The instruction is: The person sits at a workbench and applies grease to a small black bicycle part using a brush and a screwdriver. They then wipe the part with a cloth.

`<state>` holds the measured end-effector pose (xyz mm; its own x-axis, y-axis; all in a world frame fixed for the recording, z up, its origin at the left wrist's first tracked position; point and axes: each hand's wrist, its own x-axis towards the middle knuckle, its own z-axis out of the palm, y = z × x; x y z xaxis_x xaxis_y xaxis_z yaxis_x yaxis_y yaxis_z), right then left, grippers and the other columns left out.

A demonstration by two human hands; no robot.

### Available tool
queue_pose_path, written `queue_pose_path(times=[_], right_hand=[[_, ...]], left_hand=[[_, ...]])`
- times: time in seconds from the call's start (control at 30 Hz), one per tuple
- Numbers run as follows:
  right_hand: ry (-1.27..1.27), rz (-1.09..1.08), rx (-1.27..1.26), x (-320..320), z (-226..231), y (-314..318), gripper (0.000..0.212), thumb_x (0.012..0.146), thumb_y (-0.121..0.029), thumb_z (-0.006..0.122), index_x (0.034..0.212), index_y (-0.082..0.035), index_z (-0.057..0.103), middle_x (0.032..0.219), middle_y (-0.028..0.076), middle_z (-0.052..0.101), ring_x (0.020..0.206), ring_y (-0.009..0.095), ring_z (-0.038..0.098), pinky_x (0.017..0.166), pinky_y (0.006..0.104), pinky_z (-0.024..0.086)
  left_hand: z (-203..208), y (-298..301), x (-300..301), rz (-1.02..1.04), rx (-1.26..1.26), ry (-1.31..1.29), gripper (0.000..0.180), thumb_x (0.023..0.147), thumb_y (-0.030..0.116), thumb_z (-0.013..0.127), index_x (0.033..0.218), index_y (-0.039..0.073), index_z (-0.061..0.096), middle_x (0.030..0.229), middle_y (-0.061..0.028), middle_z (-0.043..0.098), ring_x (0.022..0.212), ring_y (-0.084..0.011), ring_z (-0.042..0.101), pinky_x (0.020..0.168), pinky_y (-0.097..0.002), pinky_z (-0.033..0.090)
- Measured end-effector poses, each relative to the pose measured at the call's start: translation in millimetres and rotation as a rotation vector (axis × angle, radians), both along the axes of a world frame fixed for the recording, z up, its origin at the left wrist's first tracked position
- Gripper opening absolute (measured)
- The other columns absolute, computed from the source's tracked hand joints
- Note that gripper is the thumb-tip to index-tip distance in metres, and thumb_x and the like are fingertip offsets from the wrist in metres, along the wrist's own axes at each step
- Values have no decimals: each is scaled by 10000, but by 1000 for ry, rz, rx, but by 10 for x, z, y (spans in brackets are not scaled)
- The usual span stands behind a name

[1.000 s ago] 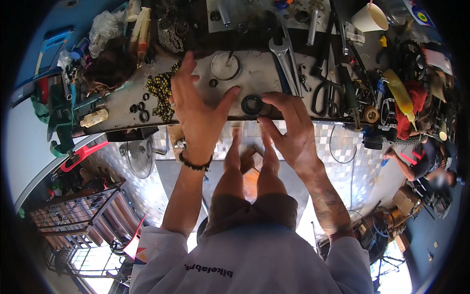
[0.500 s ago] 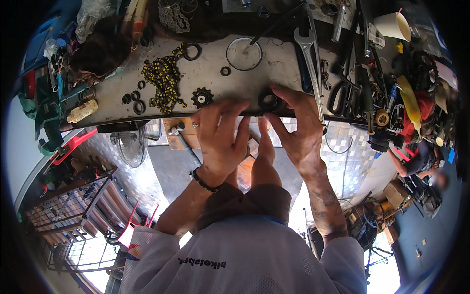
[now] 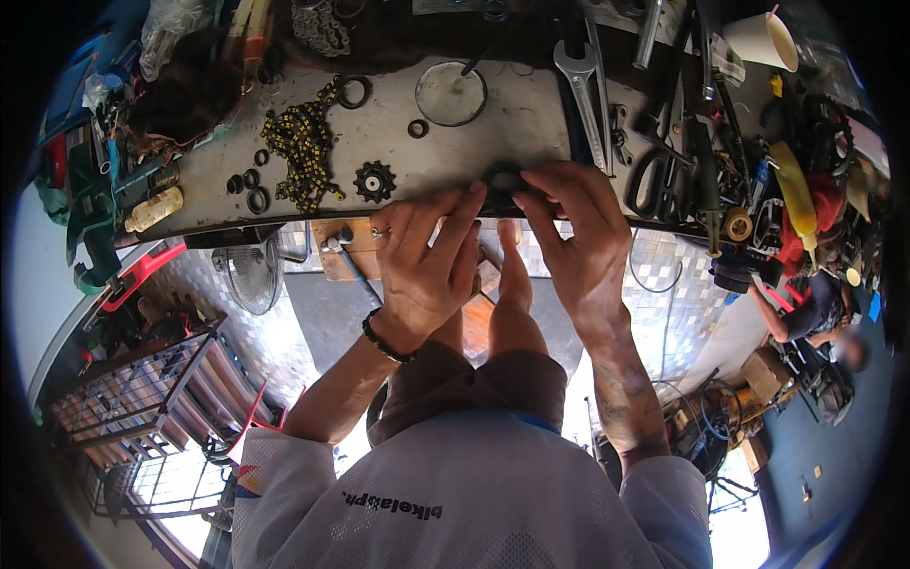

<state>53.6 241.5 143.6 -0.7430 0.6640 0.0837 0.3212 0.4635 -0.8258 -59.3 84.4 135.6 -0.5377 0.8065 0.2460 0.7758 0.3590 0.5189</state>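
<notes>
A black ring (image 3: 504, 192) is at the bench's front edge, slightly blurred, between my two hands. My right hand (image 3: 580, 230) pinches its right side between thumb and fingertips. On the other side, my left hand (image 3: 424, 254) has its fingers bent and apart, an index fingertip close against the ring's left edge; whether it touches I cannot tell. Just left of that hand lies a small black toothed jockey wheel (image 3: 374, 182) with a pale centre. A black-and-yellow chain (image 3: 300, 152) is heaped farther left.
Small black rings (image 3: 256, 200) lie left of the chain, and a round clear dish (image 3: 451, 94) sits behind my hands. A large wrench (image 3: 580, 95), scissors (image 3: 650, 188) and a yellow bottle (image 3: 792, 194) crowd the right. A fan (image 3: 252, 275) stands below the bench. Another person (image 3: 823, 308) is far right.
My left hand's fingertips have come closer to the ring, while the ring has shifted slightly left and tilted in my right fingers. The view has shifted, so bench items appear farther left and up.
</notes>
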Motion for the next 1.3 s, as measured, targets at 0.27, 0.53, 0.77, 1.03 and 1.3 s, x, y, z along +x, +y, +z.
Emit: queue_pose_path(times=[0.27, 0.53, 0.77, 1.03, 1.3], right_hand=[[4, 10, -41, -40, -36, 94, 209, 896, 11, 792, 1096, -16, 739, 993, 115, 709, 837, 222, 767, 663, 318, 649], [18, -55, -147, -115, -30, 87, 122, 874, 28, 759, 976, 8, 694, 891, 153, 700, 763, 303, 732, 658, 384, 591], [-77, -22, -133, -207, 23, 123, 109, 880, -38, 760, 921, 7, 671, 834, 162, 712, 748, 329, 731, 672, 419, 583], [41, -59, -36, -200, -46, 104, 109, 914, -98, 740, 917, -12, 673, 790, 186, 694, 686, 373, 706, 612, 442, 556], [-34, -29, -71, -138, -16, 53, 209, 867, -84, 796, 1026, -21, 676, 871, 172, 712, 786, 342, 734, 683, 425, 583]], left_hand=[[-3, 17, -1, -56, -31, 69, 450, 852, 43, 695, 1287, 131, 767, 1167, -64, 687, 937, -261, 628, 876, -410, 453], [22, 41, 2, -99, -123, 226, 426, 903, 80, 684, 1324, 125, 731, 1163, -64, 674, 940, -243, 617, 877, -412, 438], [125, 111, 30, -82, -138, 187, 445, 946, 157, 701, 1389, 113, 691, 1144, -88, 653, 975, -272, 622, 921, -439, 445], [178, 144, 58, -79, -222, 173, 476, 943, 207, 713, 1414, 144, 684, 1166, -80, 629, 1039, -271, 616, 980, -452, 419], [194, 104, 89, -10, -113, 171, 370, 961, 204, 710, 1320, 114, 728, 1174, -61, 660, 1050, -251, 618, 969, -431, 409]])
